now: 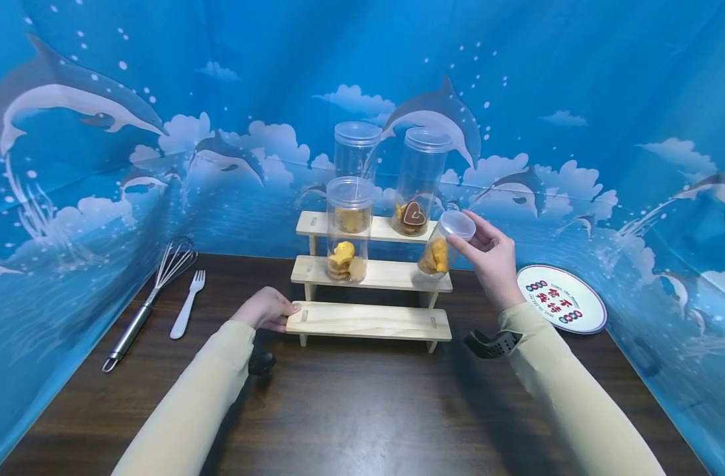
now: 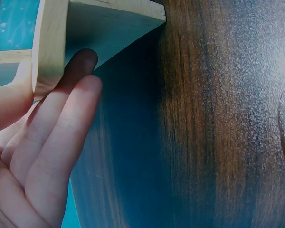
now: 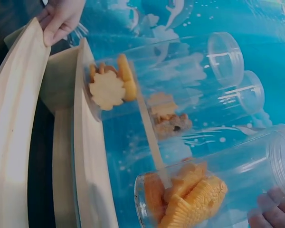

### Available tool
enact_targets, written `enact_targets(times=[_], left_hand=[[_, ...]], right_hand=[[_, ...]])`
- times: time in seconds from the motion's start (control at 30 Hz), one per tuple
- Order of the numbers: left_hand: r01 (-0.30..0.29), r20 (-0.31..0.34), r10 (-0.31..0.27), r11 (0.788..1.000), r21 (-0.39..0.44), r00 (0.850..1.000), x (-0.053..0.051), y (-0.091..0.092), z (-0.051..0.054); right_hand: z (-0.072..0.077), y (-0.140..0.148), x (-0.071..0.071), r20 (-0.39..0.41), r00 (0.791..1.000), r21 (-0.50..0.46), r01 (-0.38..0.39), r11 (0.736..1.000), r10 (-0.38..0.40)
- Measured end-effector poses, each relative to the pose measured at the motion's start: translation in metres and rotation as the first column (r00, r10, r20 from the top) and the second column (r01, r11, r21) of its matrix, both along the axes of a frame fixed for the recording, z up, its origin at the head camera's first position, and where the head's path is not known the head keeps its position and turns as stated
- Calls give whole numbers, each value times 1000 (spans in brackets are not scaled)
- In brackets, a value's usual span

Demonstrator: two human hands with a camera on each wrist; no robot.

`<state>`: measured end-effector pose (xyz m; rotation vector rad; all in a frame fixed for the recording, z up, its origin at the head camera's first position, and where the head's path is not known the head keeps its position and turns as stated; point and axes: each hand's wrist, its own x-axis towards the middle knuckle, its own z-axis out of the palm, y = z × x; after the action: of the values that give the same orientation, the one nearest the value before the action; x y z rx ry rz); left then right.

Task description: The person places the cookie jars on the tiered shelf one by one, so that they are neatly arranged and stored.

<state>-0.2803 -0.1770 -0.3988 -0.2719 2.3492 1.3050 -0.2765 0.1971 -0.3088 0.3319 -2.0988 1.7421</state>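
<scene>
My left hand (image 1: 267,309) pinches the left end of the bottom tier of a three-tier wooden stand (image 1: 368,320). In the left wrist view its thumb lies on one side of the board and the fingers (image 2: 80,109) on the underside. With my right hand (image 1: 492,254) I hold a clear jar (image 1: 438,250) by its lid end, tilted, at the right end of the middle tier. Golden fish-shaped pastries (image 3: 194,197) lie in that jar. Whether its base touches the board, I cannot tell. Another clear jar (image 1: 349,231), holding cookies, stands on the middle tier's left.
Two tall clear jars stand on the top tier, one at left (image 1: 357,149) and one at right (image 1: 423,168) with a heart-shaped cookie. A whisk (image 1: 139,324) and a white fork (image 1: 187,307) lie at left. A printed plate (image 1: 561,299) is at right. A blue dolphin curtain (image 1: 249,79) surrounds the table.
</scene>
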Motion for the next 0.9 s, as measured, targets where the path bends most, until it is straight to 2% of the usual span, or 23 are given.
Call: enact_targets(times=[0.17, 0.43, 0.73, 0.9], left_hand=[[-3, 4, 3, 1000, -1, 1000, -1, 0, 0], [-10, 3, 10, 1000, -15, 1000, -1, 1, -1], [-7, -1, 7, 1000, -1, 1000, -1, 1, -2], [-9, 5, 9, 1000, 3, 1000, -1, -1, -2]], right_hand=[[-4, -10, -6, 9, 1000, -9, -27, 1000, 27], [-9, -24, -13, 51, 998, 42, -46, 998, 44], [-13, -33, -20, 103, 993, 48, -58, 997, 52], [-19, -35, -24, 99, 994, 60, -58, 997, 52]])
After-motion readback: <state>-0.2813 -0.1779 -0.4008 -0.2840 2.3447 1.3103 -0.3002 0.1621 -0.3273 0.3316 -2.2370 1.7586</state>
